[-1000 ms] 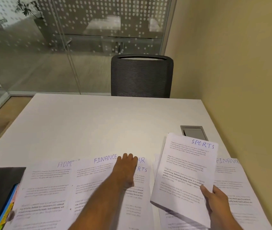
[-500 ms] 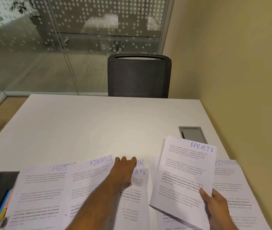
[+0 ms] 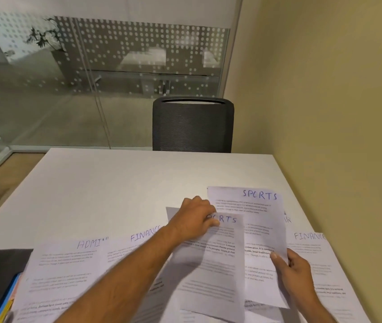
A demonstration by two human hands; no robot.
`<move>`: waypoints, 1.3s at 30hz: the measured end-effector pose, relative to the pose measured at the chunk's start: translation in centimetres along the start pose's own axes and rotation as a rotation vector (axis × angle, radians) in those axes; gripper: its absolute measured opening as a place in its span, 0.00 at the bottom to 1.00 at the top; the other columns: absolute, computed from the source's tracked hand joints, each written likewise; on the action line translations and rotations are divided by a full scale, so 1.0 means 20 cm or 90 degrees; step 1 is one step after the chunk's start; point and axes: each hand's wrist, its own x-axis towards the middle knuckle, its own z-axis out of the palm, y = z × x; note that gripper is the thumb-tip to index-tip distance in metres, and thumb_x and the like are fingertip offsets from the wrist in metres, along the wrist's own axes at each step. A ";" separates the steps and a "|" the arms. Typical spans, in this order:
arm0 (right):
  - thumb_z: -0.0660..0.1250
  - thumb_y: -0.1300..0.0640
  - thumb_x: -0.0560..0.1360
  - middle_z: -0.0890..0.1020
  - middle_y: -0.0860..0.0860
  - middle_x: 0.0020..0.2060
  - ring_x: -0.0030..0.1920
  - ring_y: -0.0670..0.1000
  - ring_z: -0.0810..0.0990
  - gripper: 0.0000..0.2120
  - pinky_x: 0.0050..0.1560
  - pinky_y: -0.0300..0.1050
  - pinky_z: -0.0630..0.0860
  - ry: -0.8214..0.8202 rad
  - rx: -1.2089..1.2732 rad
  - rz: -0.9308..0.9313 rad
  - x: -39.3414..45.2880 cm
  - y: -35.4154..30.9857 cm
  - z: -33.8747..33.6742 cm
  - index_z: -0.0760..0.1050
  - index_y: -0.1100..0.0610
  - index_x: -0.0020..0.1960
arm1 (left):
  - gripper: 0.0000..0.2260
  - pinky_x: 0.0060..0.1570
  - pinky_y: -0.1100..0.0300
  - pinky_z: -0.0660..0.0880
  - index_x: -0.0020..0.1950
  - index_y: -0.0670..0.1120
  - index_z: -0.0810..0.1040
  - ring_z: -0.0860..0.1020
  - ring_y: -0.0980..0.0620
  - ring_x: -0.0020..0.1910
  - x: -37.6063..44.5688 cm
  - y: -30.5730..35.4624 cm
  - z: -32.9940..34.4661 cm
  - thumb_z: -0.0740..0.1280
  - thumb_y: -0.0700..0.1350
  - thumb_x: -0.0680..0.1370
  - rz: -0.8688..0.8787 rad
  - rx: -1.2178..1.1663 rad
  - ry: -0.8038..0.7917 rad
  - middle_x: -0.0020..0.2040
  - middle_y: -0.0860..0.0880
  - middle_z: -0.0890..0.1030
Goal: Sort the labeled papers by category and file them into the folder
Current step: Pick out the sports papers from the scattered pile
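Here the left hand (image 3: 194, 220) apparently pinches a SPORTS sheet (image 3: 220, 264).

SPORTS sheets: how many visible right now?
2. One SPORTS sheet held up in the right hand; a second SPORTS sheet gripped at its top by the left hand. More may lie hidden underneath.

My left hand (image 3: 194, 220) pinches a lifted SPORTS sheet (image 3: 218, 264) by its top edge. My right hand (image 3: 294, 269) holds another SPORTS sheet (image 3: 258, 231). ADMIN (image 3: 69, 264) and FINANCE (image 3: 320, 257) sheets lie along the tabletop's (image 3: 127, 183) near edge.
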 end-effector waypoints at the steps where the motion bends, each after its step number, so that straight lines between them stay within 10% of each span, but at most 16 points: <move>1: 0.69 0.66 0.76 0.88 0.50 0.42 0.43 0.53 0.87 0.08 0.40 0.41 0.81 -0.020 0.013 0.004 -0.01 -0.02 0.02 0.82 0.58 0.53 | 0.10 0.59 0.52 0.64 0.46 0.50 0.74 0.67 0.53 0.51 0.01 0.03 -0.03 0.65 0.55 0.80 0.007 -0.015 0.039 0.47 0.54 0.74; 7: 0.72 0.67 0.73 0.86 0.63 0.48 0.49 0.66 0.85 0.10 0.55 0.66 0.80 -0.175 0.094 0.054 -0.10 -0.07 0.15 0.82 0.66 0.54 | 0.12 0.74 0.47 0.48 0.54 0.52 0.82 0.58 0.52 0.74 0.05 0.16 -0.14 0.67 0.57 0.78 -0.026 -0.015 0.198 0.72 0.52 0.67; 12: 0.78 0.62 0.67 0.85 0.66 0.49 0.48 0.66 0.85 0.16 0.48 0.59 0.83 -0.265 0.139 0.062 -0.18 -0.10 0.20 0.83 0.66 0.53 | 0.06 0.65 0.47 0.62 0.44 0.57 0.72 0.72 0.55 0.50 -0.01 0.20 -0.17 0.66 0.56 0.79 -0.121 -0.010 0.186 0.47 0.59 0.76; 17: 0.58 0.49 0.83 0.86 0.50 0.54 0.56 0.52 0.84 0.16 0.60 0.52 0.78 -0.243 0.114 0.041 -0.23 -0.10 0.25 0.81 0.54 0.60 | 0.07 0.53 0.54 0.61 0.44 0.56 0.71 0.73 0.55 0.46 -0.07 0.21 -0.15 0.65 0.55 0.79 -0.187 -0.027 0.255 0.44 0.59 0.75; 22: 0.66 0.63 0.80 0.86 0.45 0.53 0.56 0.48 0.84 0.12 0.60 0.50 0.79 -0.262 -0.039 -0.099 -0.25 -0.10 0.30 0.80 0.53 0.60 | 0.05 0.61 0.51 0.64 0.50 0.55 0.75 0.74 0.55 0.49 -0.12 0.22 -0.14 0.68 0.54 0.78 -0.188 -0.044 0.286 0.48 0.59 0.79; 29: 0.66 0.67 0.79 0.86 0.42 0.49 0.52 0.45 0.84 0.14 0.52 0.39 0.80 -0.212 -0.027 -0.123 -0.26 -0.09 0.31 0.80 0.49 0.57 | 0.47 0.68 0.60 0.62 0.76 0.58 0.54 0.64 0.58 0.69 -0.39 0.09 -0.10 0.81 0.54 0.66 -0.315 -0.385 0.449 0.73 0.57 0.63; 33: 0.74 0.53 0.73 0.86 0.50 0.52 0.55 0.51 0.84 0.14 0.56 0.45 0.81 -0.202 0.059 -0.105 -0.26 -0.07 0.34 0.81 0.54 0.57 | 0.28 0.41 0.66 0.79 0.65 0.55 0.69 0.83 0.56 0.49 -0.53 0.09 -0.02 0.78 0.40 0.71 -0.349 -0.721 0.380 0.57 0.51 0.81; 39: 0.70 0.69 0.74 0.87 0.51 0.44 0.47 0.52 0.86 0.11 0.41 0.37 0.82 -0.183 0.029 -0.084 -0.29 -0.02 0.39 0.79 0.59 0.55 | 0.18 0.51 0.61 0.80 0.58 0.50 0.76 0.83 0.56 0.52 -0.67 0.10 0.14 0.74 0.35 0.74 -0.324 -0.674 0.462 0.52 0.53 0.84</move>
